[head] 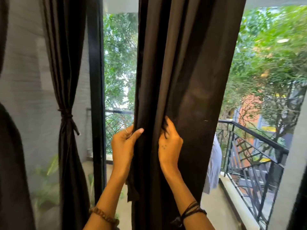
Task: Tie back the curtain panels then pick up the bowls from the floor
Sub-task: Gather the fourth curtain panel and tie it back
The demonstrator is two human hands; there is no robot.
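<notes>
A dark brown curtain panel (187,72) hangs loose in the middle of the head view. My left hand (123,145) grips its left edge, thumb in front of the folds. My right hand (169,143) grips a fold a little to the right, fingers dug into the cloth. Another dark panel (66,67) at the left is gathered and bound with a tie-back (68,116) at its waist. No bowls are in view.
A black door frame post (96,90) stands between the two panels. Behind the glass lie a balcony with a black metal railing (259,143), green trees, and a grey cloth (214,163) hanging at the railing. A dark shape fills the lower left corner.
</notes>
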